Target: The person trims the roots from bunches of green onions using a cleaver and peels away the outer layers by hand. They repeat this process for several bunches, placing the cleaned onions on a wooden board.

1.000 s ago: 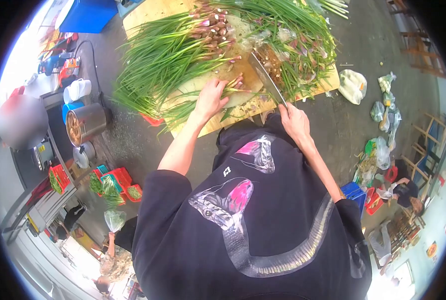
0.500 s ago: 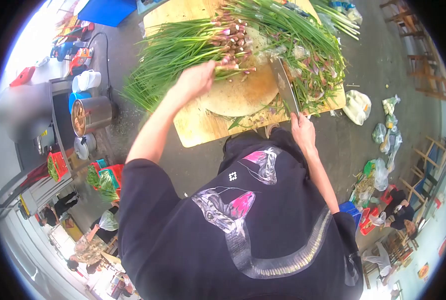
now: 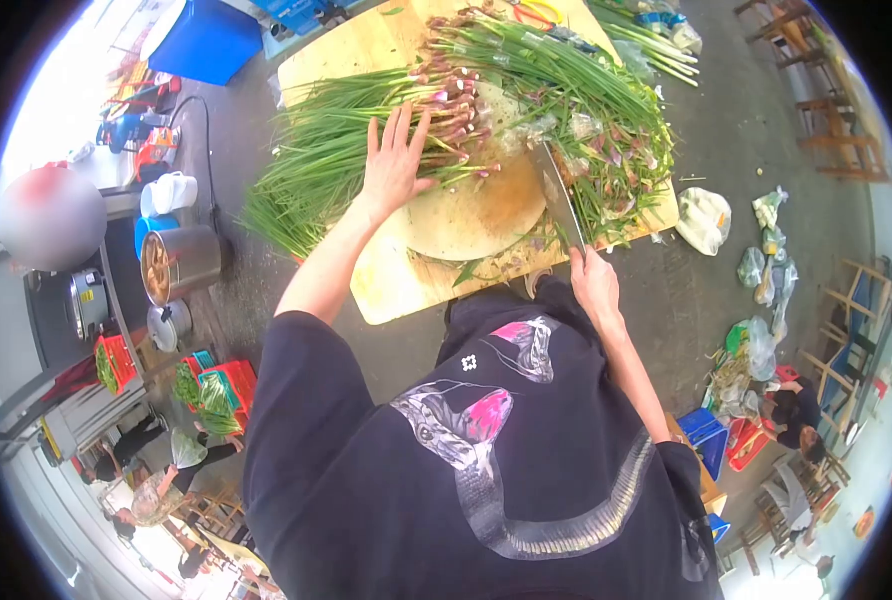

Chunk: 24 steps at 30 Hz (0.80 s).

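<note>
My left hand (image 3: 396,165), fingers spread, lies on a heap of green onions (image 3: 331,135) with reddish bulbs pointing right. Its fingertips reach the stalks just short of the bulbs. My right hand (image 3: 594,285) is wrapped round the handle of a wide-bladed kitchen knife (image 3: 562,200), at the front right of the round chopping board (image 3: 466,225). The blade points away from me, along the edge of a pile of trimmings (image 3: 616,165). More long green onions (image 3: 556,60) lie across the top of that pile.
The board rests on a wooden table (image 3: 386,285). Orange-handled scissors (image 3: 538,12) lie at its far edge. A large metal pot (image 3: 186,262) and a blue bin (image 3: 204,42) stand on the left. Plastic bags (image 3: 706,220) lie on the floor at right. Several people are in the background.
My left hand has gone from closed fingers by the bulbs to spread fingers over the stalks. The right hand keeps the knife in nearly the same place. The view has shifted slightly.
</note>
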Each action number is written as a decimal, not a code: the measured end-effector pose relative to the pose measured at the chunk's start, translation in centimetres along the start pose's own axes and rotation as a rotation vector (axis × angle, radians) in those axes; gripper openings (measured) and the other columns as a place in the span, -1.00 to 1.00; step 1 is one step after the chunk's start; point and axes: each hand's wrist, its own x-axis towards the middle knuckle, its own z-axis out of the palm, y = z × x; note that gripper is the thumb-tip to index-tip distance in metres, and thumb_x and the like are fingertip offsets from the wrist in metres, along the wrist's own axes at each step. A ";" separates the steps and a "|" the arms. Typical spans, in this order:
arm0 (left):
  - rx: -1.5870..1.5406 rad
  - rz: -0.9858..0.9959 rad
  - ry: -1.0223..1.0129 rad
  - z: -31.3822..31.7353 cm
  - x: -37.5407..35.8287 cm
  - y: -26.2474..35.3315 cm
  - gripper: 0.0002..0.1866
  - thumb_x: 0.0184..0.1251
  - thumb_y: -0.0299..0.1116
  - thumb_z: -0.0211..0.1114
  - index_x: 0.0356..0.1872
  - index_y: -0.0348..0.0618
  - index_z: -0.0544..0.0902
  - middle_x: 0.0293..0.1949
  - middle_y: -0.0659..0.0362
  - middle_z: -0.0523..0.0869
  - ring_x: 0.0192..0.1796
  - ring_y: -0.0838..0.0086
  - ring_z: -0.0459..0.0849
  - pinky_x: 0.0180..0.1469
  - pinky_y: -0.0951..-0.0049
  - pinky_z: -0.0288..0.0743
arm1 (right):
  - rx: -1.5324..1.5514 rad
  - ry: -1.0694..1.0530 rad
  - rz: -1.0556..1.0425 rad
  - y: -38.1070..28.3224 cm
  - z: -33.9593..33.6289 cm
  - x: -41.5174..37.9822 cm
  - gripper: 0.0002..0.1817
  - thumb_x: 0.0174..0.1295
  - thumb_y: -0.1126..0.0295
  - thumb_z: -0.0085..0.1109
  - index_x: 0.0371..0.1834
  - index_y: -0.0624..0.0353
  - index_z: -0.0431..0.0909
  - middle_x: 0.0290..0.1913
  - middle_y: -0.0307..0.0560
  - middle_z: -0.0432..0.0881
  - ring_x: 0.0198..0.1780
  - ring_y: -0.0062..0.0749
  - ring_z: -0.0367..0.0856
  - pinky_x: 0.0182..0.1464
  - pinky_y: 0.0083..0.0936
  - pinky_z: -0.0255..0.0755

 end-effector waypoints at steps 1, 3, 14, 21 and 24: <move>0.006 -0.020 -0.016 0.5 -0.4 0.1 0.47 -0.13 0.20 0.78 0.79 -0.02 0.06 0.75 -0.18 0.07 0.76 -0.08 0.09 0.70 -0.39 -0.06 | -0.001 -0.003 0.004 0.0 0.1 0.0 -0.57 0.65 0.08 0.05 0.01 0.27 0.70 -0.26 0.46 0.76 -0.10 0.45 0.76 -0.03 0.22 0.61; 0.011 -0.053 -0.040 1.5 -0.3 0.4 0.55 -0.23 0.25 0.80 0.81 0.00 0.02 0.77 -0.18 0.02 0.78 -0.07 0.05 0.70 -0.44 -0.09 | -0.018 -0.016 0.015 0.0 0.0 0.0 -0.57 0.65 0.08 0.05 0.00 0.27 0.69 -0.26 0.47 0.76 -0.10 0.47 0.76 -0.03 0.23 0.62; 0.125 -0.081 -0.093 2.1 0.7 0.1 0.48 -0.06 0.34 0.70 0.82 0.10 -0.04 0.81 -0.06 -0.04 0.82 -0.02 -0.05 0.69 -0.51 -0.16 | -0.045 -0.001 0.031 1.1 -0.4 -0.5 -0.58 0.65 0.09 0.04 0.01 0.27 0.69 -0.24 0.49 0.77 -0.09 0.48 0.76 0.01 0.24 0.62; 0.078 -0.075 -0.109 2.3 2.1 -0.4 0.39 0.07 0.33 0.63 0.83 0.13 -0.02 0.81 -0.07 -0.06 0.82 -0.03 -0.08 0.67 -0.50 -0.07 | -0.042 0.046 0.019 2.3 0.6 -0.6 -0.59 0.65 0.10 0.05 -0.02 0.28 0.67 -0.27 0.45 0.77 -0.13 0.46 0.77 -0.04 0.24 0.61; 0.086 -0.109 -0.115 2.7 2.6 0.1 0.40 0.06 0.31 0.65 0.83 0.11 -0.04 0.81 -0.09 -0.07 0.82 -0.05 -0.08 0.67 -0.49 -0.05 | -0.053 0.054 0.021 2.1 0.8 -0.5 -0.59 0.65 0.10 0.04 -0.03 0.27 0.67 -0.27 0.45 0.77 -0.13 0.46 0.77 -0.04 0.24 0.61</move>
